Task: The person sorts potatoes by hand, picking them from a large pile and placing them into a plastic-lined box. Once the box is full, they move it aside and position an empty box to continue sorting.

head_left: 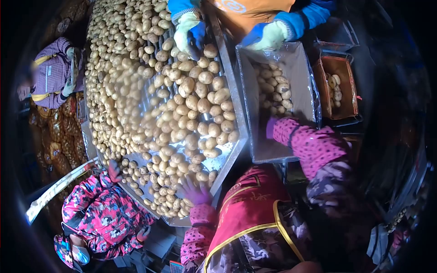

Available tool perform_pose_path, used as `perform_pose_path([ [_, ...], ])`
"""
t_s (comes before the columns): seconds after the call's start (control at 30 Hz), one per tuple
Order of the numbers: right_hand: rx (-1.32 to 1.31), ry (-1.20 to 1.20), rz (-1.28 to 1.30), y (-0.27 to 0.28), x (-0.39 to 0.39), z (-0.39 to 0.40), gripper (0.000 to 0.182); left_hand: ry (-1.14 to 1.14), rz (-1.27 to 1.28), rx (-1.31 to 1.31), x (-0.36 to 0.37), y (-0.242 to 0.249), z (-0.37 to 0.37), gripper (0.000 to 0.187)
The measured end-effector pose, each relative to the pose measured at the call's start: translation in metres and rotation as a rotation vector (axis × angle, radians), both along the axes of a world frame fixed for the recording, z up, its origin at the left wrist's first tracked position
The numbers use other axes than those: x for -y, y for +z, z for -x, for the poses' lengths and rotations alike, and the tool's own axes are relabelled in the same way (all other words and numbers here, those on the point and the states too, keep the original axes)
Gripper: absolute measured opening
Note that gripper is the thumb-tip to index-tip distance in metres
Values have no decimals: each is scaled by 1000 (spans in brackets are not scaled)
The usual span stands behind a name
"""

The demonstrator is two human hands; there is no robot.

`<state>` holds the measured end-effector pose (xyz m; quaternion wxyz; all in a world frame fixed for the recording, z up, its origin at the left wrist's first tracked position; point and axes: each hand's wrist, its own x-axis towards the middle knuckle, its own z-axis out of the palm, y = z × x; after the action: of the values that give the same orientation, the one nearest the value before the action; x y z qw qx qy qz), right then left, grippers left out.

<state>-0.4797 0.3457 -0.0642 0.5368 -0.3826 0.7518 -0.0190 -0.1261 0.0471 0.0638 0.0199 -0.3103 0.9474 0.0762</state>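
Note:
My left hand [196, 192], in a purple glove, reaches over the near corner of a metal sorting table [240, 123]. Its fingers are spread at the edge of a layer of potatoes [166, 195]. My right arm, in a pink dotted sleeve [312, 143], extends into a deep lined bin [298, 86] on the right. At the purple cuff the right hand [267, 122] fades into the bin's shadow, so I cannot tell what its fingers do. A pile of potatoes [278, 88] lies in that bin, just beyond the cuff.
Across the table, a person in an orange apron [255, 16] has gloved hands near the potatoes and bin rim. Another person in a patterned pink jacket [107, 216] works at lower left; a third [57, 70] stands at far left. A smaller orange-lined bin [348, 86] holds potatoes.

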Motion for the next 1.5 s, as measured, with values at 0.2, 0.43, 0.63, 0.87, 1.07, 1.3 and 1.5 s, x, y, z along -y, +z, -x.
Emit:
perform_pose_path([
  [0.2,343,91,100,11,-49,-7,44,20,-22,-12,-1,-2,3,71],
  [0.43,127,-234,144,26,-77,4,38,17,-44,-28,3,-3,2,69],
  [0.63,-104,-129,155,0,6,16,33,13,-30,-7,4,-2,2,71],
  [0.87,-225,12,-71,-33,-12,43,29,48,-35,19,2,-1,-1,73],
  [1.07,-439,208,-61,-25,-80,-12,26,73,-48,37,-4,8,7,71],
  [1.3,-318,-825,754,179,31,-107,19,61,-45,-7,-2,4,3,70],
  [1.5,-96,-496,960,228,110,-154,21,36,-53,-195,2,-8,-2,63],
])
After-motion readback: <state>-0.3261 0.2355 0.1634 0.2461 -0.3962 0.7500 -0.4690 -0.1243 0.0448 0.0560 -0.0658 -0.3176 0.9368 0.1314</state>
